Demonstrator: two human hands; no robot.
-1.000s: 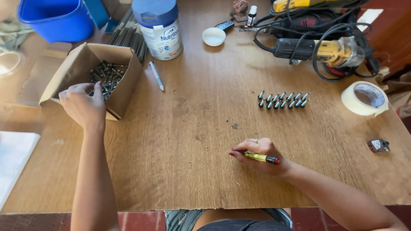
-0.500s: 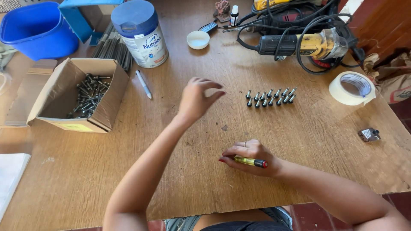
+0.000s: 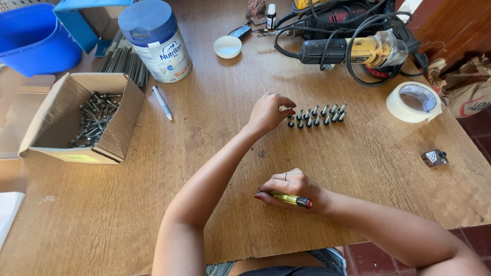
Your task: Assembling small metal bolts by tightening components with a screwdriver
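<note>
My left hand [image 3: 268,112] sits at the left end of the screws [image 3: 317,115], fingertips pinched together right at the first of them. Whether a screw is actually between the fingertips I cannot tell; something small and pale shows there, no more. The screws stand in two short rows, heads down and points up, and the rows run off toward 3 o'clock from that hand, tilting slightly toward 2. So the long axis of the set lies left to right across the table [image 3: 204,153], and the left hand is touching or just beside its near end.

My right hand [image 3: 292,190] rests on the table at about 6 o'clock from the rows, well apart from them. It is closed around a yellow screwdriver [image 3: 291,199], whose red-tipped handle end points toward 4 o'clock. The left hand is plainly the nearer one.

The box [image 3: 110,128] of loose screws lies off toward 9 o'clock from the left hand, open at the top. A pen [image 3: 162,102] lies between them. A tin [image 3: 156,41] stands at 11 o'clock, a tape roll [image 3: 413,102] at 3 o'clock beyond the rows, and a corded grinder [image 3: 358,51] at 1 o'clock.

The table is bare, scuffed board; a red tile floor shows below its near edge.
</note>
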